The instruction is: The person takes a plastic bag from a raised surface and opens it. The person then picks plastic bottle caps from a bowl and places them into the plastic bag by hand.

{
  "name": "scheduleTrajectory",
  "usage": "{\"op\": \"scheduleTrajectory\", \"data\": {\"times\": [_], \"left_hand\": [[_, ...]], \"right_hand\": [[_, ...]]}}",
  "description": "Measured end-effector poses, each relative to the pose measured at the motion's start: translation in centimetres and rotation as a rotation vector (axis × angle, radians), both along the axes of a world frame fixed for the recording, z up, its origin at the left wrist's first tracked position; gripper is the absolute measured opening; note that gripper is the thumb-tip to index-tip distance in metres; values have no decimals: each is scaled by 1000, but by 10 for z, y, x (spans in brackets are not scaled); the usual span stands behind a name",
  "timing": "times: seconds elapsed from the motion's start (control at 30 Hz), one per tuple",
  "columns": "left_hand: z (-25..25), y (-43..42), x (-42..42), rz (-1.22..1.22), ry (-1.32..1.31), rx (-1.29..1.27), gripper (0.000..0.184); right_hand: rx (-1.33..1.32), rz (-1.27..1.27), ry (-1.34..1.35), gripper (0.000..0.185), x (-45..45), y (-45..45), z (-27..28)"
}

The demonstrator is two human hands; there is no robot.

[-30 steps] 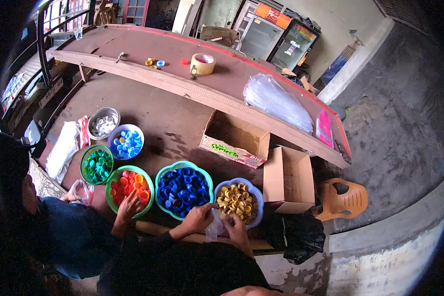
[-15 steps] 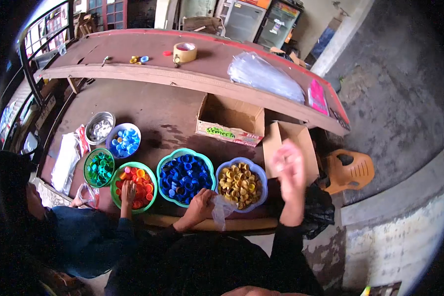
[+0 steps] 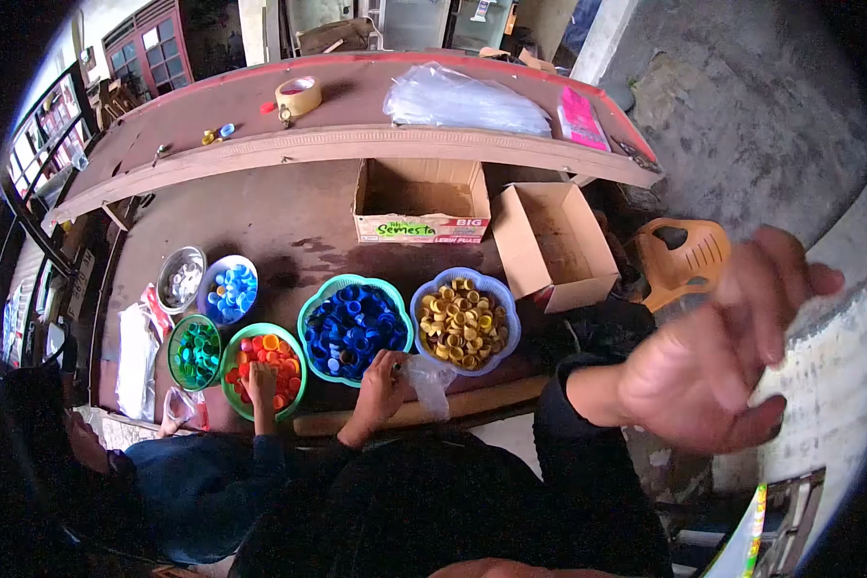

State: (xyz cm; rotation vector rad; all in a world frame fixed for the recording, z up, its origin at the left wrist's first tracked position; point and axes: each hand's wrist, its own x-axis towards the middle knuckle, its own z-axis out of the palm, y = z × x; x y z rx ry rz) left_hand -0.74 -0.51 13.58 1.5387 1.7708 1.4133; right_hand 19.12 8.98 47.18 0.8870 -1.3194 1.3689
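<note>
In the head view, my left hand is closed on the top of a small clear plastic bag at the table's near edge. Just beyond it stands a scalloped turquoise basket heaped with dark blue bottle caps. A lavender basket of yellow-brown caps is to the right of that, behind the bag. Raised large at the right, away from the baskets, is my right hand; its fingers are bent and spread, with nothing seen between them.
A co-worker's hand reaches into a green basket of orange and red caps. Bowls of green caps, light blue caps and white pieces stand left. Two cardboard boxes sit behind, below a raised shelf.
My right hand has swung right and nearer the camera, away from the boxes. My left hand still grips the bag in about the same place. The view has shifted.
</note>
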Motion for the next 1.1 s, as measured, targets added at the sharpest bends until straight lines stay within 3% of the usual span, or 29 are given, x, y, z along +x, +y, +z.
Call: {"op": "scheduleTrajectory", "data": {"times": [0.2,0.63,0.67,0.73,0.77,0.83,0.87,1.1], "left_hand": [[2,1,1,-29,-6,12,29],[-2,1,-6,10,6,-18,29],[-2,2,-8,23,44,32,29],[2,1,-12,24,81,49,30],[4,1,-14,30,118,68,30],[-2,2,-17,41,113,67,31],[-5,2,-19,58,107,71,31],[-13,1,-25,75,128,80,30]], "right_hand": [[-141,71,331,84,18,-31,-6],[14,-75,715,22,-22,-52,-2],[11,-81,716,22,-5,-56,4],[-284,105,-105,30,34,-68,21],[-290,100,-102,30,36,-72,14],[-320,-30,385,33,22,-80,8],[-278,-28,473,32,18,-75,5],[-282,180,438,25,19,-68,1]]}}
